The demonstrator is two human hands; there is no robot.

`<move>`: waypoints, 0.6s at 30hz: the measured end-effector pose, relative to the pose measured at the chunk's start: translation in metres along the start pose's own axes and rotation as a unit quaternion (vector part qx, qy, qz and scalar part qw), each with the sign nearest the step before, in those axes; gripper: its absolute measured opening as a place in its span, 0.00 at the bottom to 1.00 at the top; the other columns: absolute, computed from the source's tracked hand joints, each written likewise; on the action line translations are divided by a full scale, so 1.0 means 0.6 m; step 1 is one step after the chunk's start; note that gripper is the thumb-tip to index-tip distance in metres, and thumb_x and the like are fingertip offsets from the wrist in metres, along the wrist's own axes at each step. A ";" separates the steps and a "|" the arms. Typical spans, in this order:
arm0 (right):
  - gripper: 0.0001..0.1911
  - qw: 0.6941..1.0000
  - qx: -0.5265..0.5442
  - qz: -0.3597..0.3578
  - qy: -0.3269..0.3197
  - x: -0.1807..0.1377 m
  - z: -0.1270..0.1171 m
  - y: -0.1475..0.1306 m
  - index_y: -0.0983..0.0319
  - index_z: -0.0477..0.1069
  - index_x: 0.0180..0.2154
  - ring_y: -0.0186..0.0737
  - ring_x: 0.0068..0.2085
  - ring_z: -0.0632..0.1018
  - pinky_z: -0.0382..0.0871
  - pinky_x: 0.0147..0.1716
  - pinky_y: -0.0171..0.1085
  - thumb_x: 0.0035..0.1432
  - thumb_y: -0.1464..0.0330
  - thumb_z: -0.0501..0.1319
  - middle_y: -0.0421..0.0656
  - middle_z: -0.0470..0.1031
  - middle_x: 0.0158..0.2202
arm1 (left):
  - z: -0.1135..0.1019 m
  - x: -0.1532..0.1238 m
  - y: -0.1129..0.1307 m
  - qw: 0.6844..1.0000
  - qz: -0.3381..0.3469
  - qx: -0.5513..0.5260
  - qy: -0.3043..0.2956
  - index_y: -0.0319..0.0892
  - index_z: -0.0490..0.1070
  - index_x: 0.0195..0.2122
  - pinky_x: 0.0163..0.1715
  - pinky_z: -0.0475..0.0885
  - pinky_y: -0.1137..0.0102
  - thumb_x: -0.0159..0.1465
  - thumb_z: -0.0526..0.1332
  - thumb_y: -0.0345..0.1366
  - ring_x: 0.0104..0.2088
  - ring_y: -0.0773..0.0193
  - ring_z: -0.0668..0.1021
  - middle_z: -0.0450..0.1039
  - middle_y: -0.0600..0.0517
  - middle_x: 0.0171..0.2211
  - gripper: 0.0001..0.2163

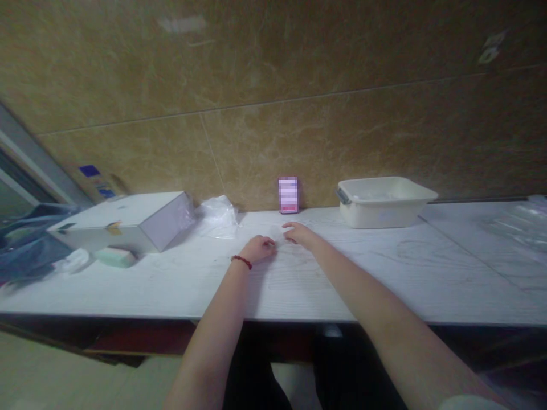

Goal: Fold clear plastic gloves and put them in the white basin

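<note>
My left hand (258, 249), with a red beaded bracelet (241, 262) at its wrist, is low over the white wood-grain table (171, 290). Its fingers are curled in, and whatever they pinch is too faint to make out. Just to the right and slightly farther back, my right hand (301, 235) reaches in with bent fingers, its thumb and forefinger apart. Between and behind the hands lies a faint, see-through patch like clear plastic (277, 230), whose outline is blurred. Behind them a small phone-like device with a lit, pixelated screen (289, 195) leans on the wall.
To the left stand a white box (123, 216), crumpled clear plastic bags (217, 216), a pale green block (115, 257) and a white roll-like item (77, 261). A cream plastic tub (376, 213) with a grey handle sits right. Clear plastic packaging (523, 225) lies far right. A tiled wall (273, 136) bounds the back.
</note>
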State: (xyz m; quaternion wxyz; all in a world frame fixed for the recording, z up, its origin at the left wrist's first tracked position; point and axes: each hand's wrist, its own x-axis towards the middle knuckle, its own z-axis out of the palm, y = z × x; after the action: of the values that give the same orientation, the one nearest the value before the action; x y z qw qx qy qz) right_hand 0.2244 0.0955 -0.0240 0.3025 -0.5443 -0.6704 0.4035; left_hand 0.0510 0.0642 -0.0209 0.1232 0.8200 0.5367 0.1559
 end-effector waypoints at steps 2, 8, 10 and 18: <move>0.18 1.000 -0.019 -0.020 0.007 0.001 -0.004 0.007 0.63 0.62 0.42 0.25 0.19 0.66 0.56 0.17 0.25 0.45 0.73 0.55 0.39 0.70 0.25 | -0.001 0.000 -0.003 1.000 0.018 -0.003 -0.007 0.43 0.71 0.36 0.34 0.64 0.73 0.49 0.57 0.42 0.32 0.63 0.71 0.71 0.50 0.32 0.15; 0.17 0.985 -0.156 -0.057 0.054 0.006 -0.014 0.023 0.62 0.67 0.38 0.29 0.30 0.70 0.61 0.26 0.25 0.41 0.75 0.57 0.40 0.70 0.33 | -0.014 0.002 -0.011 0.999 0.018 -0.015 -0.042 0.41 0.72 0.35 0.34 0.64 0.74 0.55 0.49 0.42 0.30 0.65 0.72 0.73 0.51 0.30 0.16; 0.16 0.982 -0.170 -0.065 0.049 0.006 -0.015 0.022 0.62 0.68 0.36 0.30 0.31 0.71 0.62 0.28 0.26 0.41 0.76 0.56 0.40 0.71 0.32 | -0.014 0.005 -0.016 1.000 0.016 0.008 -0.012 0.42 0.72 0.36 0.37 0.63 0.73 0.56 0.50 0.41 0.34 0.64 0.71 0.73 0.50 0.32 0.15; 0.19 0.972 -0.217 -0.077 0.044 0.001 -0.022 0.017 0.61 0.67 0.38 0.30 0.31 0.70 0.61 0.29 0.26 0.40 0.78 0.55 0.39 0.71 0.33 | 0.004 0.014 -0.022 0.996 0.011 0.084 -0.001 0.52 0.68 0.42 0.49 0.54 0.67 0.54 0.54 0.44 0.49 0.61 0.62 0.66 0.51 0.42 0.14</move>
State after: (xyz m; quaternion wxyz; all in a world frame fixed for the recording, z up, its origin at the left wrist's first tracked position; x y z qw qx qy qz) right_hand 0.2405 0.0995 -0.0266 0.2364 -0.5606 -0.7682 0.1992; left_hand 0.0441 0.0769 -0.0267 0.0522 0.8333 0.5391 0.1109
